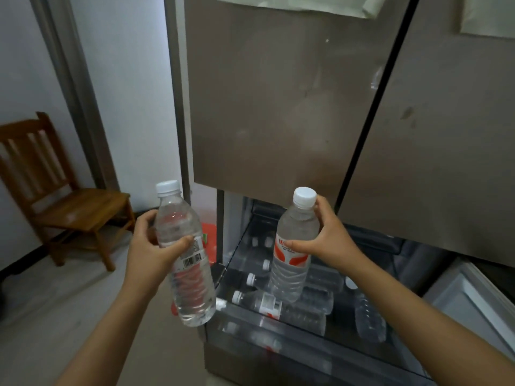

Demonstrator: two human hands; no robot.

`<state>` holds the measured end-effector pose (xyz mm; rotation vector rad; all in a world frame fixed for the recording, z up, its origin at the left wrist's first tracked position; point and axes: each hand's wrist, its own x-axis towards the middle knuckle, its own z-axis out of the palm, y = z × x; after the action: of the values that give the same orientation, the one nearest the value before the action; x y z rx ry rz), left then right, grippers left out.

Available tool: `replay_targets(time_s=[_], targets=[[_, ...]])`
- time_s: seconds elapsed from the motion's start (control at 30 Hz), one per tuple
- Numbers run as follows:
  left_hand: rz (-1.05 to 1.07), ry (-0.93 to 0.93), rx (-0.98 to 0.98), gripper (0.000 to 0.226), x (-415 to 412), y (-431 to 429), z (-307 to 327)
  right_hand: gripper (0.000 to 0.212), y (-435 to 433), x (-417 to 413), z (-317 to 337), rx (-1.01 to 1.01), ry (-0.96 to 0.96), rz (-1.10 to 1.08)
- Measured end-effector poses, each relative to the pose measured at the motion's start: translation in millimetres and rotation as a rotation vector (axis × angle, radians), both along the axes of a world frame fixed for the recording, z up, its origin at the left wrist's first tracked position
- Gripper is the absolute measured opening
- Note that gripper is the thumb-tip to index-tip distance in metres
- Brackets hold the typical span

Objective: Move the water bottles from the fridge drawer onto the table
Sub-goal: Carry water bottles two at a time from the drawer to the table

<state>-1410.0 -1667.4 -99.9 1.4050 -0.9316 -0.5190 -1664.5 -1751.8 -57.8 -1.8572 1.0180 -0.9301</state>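
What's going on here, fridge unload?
A person is emptying the open fridge drawer. The left hand grips one water bottle just left of the drawer. The right hand holds a second bottle upright above it. More bottles lie inside the drawer.

chair cut by left edge; drawer bottles blurred, count unclear

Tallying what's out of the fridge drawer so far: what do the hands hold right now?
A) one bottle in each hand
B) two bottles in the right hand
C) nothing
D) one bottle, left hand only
A: the left hand grips the left bottle around its middle, and the right hand grips the right bottle by its upper part, above the open fridge drawer.
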Motion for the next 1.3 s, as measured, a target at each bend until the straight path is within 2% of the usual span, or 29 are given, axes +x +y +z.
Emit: replay_targets(time_s=[0.43, 0.57, 0.83, 0.93, 1.17, 1.3], targets=[[0.245, -0.108, 0.061, 0.066, -49, 151, -16, 0.079, 74, -17, -7, 0.041, 0.011, 0.28], [0.334, -0.115, 0.081, 0.066, -49, 207, -24, 0.073, 100, 6, -20, 0.054, 0.071, 0.417], [0.577, -0.103, 0.067, 0.071, -21, 339, -39, 0.085, 172, 81, -46, 0.027, 0.241, 0.664], [0.681, -0.104, 0.069, 0.07, -4, 402, -42, 0.075, 221, 117, -42, 0.027, 0.238, 0.759], [0.864, -0.094, 0.088, 0.077, 26, 563, -37, 0.082, 356, 197, -44, 0.02, 0.221, 0.897], [0.964, -0.043, 0.078, 0.061, 39, 644, -37, 0.076, 430, 231, -49, 0.028, 0.188, 0.977]])
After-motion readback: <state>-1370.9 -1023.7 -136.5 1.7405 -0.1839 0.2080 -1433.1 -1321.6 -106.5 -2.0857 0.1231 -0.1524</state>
